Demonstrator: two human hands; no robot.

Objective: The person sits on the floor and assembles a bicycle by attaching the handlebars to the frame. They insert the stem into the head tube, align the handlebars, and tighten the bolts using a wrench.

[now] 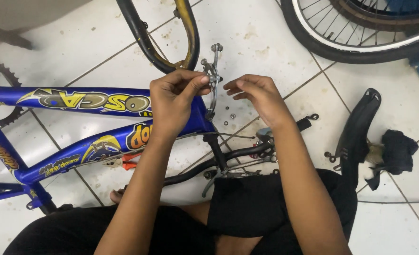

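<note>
Black shorts at the bottom, knees up by the blue bike frame [91,101]. Left hand [171,101] pinches a silver caliper brake [213,78] just above the frame; right hand [259,97] hovers beside it, fingers loosely curled, holding nothing. Small nuts [229,115] sit loose on the tiled floor [266,42], so one bump could probably send them rolling off.

White tiled floor [275,42] (grimy, dark grout).

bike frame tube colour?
Blue with yellow lettering, bike frame; head view shows it best.
</note>
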